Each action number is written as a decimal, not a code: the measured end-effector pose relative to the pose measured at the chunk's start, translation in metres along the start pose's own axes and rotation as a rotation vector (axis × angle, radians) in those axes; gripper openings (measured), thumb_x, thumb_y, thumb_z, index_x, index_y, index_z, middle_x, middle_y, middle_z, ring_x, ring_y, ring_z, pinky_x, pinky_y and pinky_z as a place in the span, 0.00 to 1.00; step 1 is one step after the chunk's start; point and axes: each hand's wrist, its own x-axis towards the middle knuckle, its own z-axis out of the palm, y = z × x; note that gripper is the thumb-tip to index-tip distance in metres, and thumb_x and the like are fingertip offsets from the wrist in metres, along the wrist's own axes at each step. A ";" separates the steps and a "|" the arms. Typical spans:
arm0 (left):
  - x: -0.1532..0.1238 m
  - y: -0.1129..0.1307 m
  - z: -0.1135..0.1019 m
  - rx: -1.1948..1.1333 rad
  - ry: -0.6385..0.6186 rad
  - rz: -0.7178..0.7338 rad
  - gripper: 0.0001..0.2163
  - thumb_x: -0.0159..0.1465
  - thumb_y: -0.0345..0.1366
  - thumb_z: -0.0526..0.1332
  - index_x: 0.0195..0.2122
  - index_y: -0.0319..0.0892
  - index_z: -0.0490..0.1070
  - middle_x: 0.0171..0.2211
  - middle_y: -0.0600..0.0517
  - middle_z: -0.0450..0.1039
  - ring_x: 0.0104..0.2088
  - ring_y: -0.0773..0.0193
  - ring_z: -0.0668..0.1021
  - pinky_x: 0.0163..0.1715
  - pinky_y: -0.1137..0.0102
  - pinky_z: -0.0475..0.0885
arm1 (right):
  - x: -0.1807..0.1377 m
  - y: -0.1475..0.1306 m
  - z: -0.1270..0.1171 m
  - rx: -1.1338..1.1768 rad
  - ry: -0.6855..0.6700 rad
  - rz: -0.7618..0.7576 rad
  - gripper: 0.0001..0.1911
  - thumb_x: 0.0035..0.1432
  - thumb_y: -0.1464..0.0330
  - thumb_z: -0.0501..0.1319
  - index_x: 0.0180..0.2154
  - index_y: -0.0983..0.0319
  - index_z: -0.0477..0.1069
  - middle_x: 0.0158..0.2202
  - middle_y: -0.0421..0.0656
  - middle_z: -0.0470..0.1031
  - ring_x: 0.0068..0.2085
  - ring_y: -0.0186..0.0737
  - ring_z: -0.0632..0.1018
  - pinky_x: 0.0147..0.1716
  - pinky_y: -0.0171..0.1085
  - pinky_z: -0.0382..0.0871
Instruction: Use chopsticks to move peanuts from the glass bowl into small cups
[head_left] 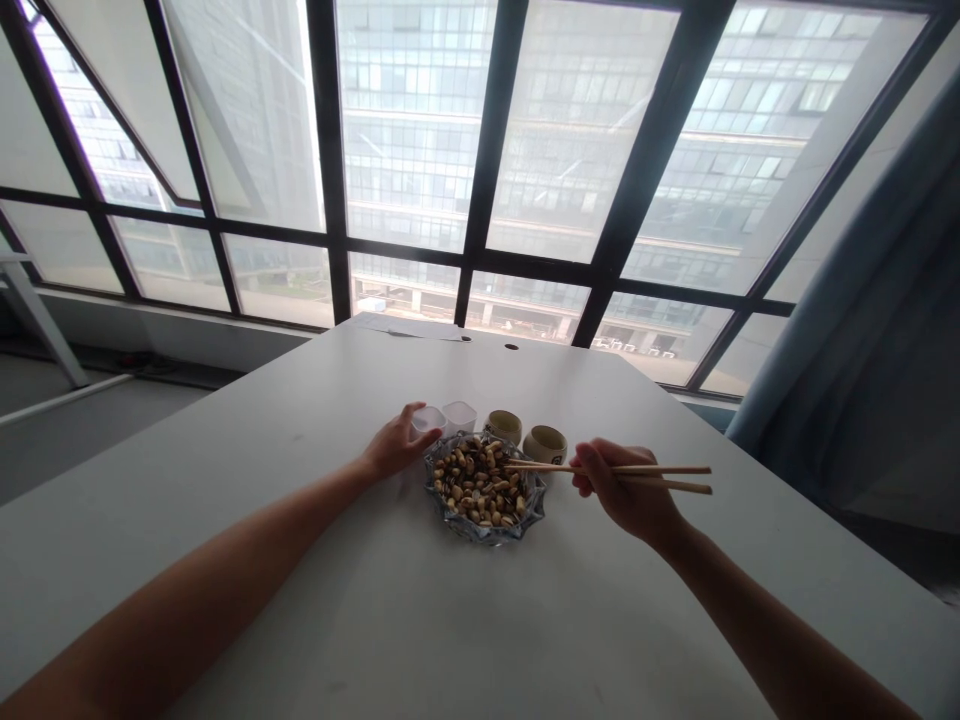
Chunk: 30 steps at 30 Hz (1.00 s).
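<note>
A glass dish (534, 508) full of pistachio nuts (480, 482) sits on the white table (375, 600). My right hand (626, 492) is closed around a pair of wooden chopsticks (675, 477), whose tips reach over the dish's right side. My left hand (396, 442) rests at the dish's left rim, its fingers curled against a small clear plastic cup (429, 416). A second clear cup (459, 415) stands right beside the first. Two beige ceramic cups (503, 426) (545, 442) stand behind the dish.
Beyond the table's far edge stands a wall of large windows with dark frames (480, 240). A grey curtain (885, 380) hangs at the right. Part of a white frame (34, 320) shows at the far left. Two small holes (511, 347) mark the far tabletop.
</note>
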 end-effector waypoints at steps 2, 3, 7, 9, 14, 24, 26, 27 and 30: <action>0.000 0.001 -0.001 -0.004 0.002 0.002 0.35 0.62 0.60 0.56 0.61 0.38 0.61 0.30 0.49 0.74 0.32 0.55 0.77 0.36 0.64 0.70 | 0.001 0.000 -0.003 -0.081 -0.074 -0.059 0.25 0.66 0.52 0.56 0.23 0.60 0.71 0.17 0.41 0.73 0.17 0.34 0.72 0.18 0.33 0.67; 0.000 0.001 -0.001 -0.005 0.000 0.001 0.35 0.62 0.60 0.56 0.61 0.38 0.61 0.30 0.49 0.74 0.32 0.55 0.77 0.36 0.64 0.70 | 0.002 0.000 -0.003 -0.111 -0.104 -0.079 0.25 0.65 0.52 0.57 0.22 0.60 0.70 0.17 0.40 0.72 0.17 0.33 0.71 0.18 0.32 0.66; -0.001 0.001 -0.003 0.005 -0.009 -0.008 0.36 0.62 0.61 0.56 0.62 0.37 0.60 0.29 0.49 0.74 0.31 0.55 0.77 0.35 0.63 0.70 | 0.001 0.000 0.003 -0.165 -0.159 -0.162 0.22 0.65 0.56 0.59 0.22 0.61 0.69 0.17 0.38 0.69 0.18 0.30 0.67 0.19 0.31 0.61; -0.001 0.001 -0.003 0.002 -0.001 -0.007 0.36 0.61 0.61 0.56 0.62 0.38 0.60 0.30 0.49 0.75 0.31 0.55 0.77 0.35 0.63 0.70 | 0.001 0.001 0.005 -0.163 -0.179 -0.199 0.20 0.66 0.59 0.59 0.23 0.61 0.69 0.18 0.37 0.67 0.18 0.30 0.65 0.19 0.31 0.59; -0.002 0.002 -0.003 -0.018 0.010 0.002 0.35 0.61 0.61 0.56 0.60 0.38 0.62 0.32 0.47 0.76 0.33 0.54 0.78 0.37 0.63 0.71 | 0.001 0.005 0.007 -0.104 -0.197 -0.186 0.18 0.66 0.62 0.59 0.24 0.62 0.70 0.20 0.38 0.69 0.20 0.31 0.68 0.20 0.31 0.62; -0.002 0.004 -0.005 -0.010 0.007 0.005 0.35 0.61 0.60 0.56 0.61 0.38 0.61 0.34 0.46 0.77 0.35 0.54 0.79 0.38 0.62 0.72 | 0.001 0.003 0.009 0.120 -0.086 0.051 0.22 0.62 0.54 0.62 0.23 0.62 0.73 0.18 0.42 0.74 0.18 0.35 0.74 0.18 0.33 0.67; -0.002 0.003 -0.005 -0.007 0.012 0.009 0.34 0.62 0.60 0.56 0.61 0.39 0.61 0.34 0.47 0.77 0.35 0.54 0.79 0.38 0.62 0.72 | 0.002 0.004 0.009 0.262 0.067 0.201 0.23 0.58 0.49 0.64 0.25 0.62 0.74 0.17 0.42 0.75 0.17 0.36 0.74 0.15 0.33 0.66; -0.002 0.003 -0.005 -0.007 0.016 0.013 0.34 0.62 0.59 0.56 0.61 0.39 0.61 0.34 0.47 0.77 0.35 0.54 0.79 0.39 0.62 0.72 | 0.002 0.005 0.010 0.335 0.155 0.278 0.24 0.55 0.47 0.66 0.26 0.63 0.74 0.17 0.42 0.74 0.16 0.36 0.74 0.14 0.33 0.66; -0.002 0.003 -0.005 -0.005 0.012 0.018 0.34 0.62 0.59 0.56 0.61 0.39 0.61 0.36 0.45 0.77 0.36 0.54 0.79 0.39 0.62 0.72 | -0.008 0.015 0.013 0.549 0.342 0.476 0.27 0.46 0.45 0.70 0.25 0.64 0.74 0.15 0.42 0.73 0.14 0.35 0.72 0.11 0.31 0.63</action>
